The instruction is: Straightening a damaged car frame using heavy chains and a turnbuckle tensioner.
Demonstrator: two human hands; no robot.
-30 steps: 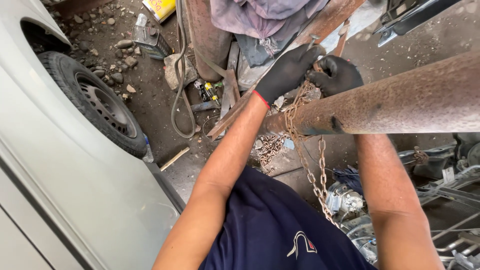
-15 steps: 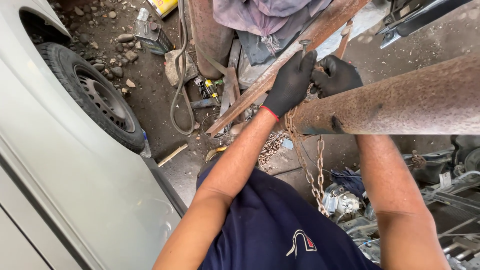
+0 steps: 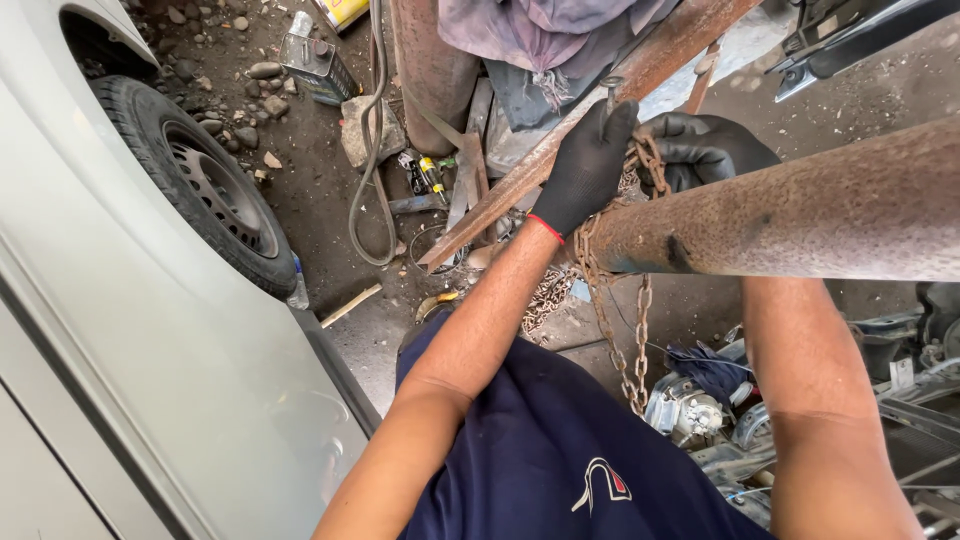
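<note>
While both gloved hands (image 3: 640,160) grip chain (image 3: 610,300), rusty pipe (image 3: 800,215) blocks

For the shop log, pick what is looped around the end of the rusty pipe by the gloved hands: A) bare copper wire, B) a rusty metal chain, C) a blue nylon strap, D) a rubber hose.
B: a rusty metal chain wraps the end of the rusty pipe and hangs below it, with the gloved left hand and right hand at its upper links.
</note>
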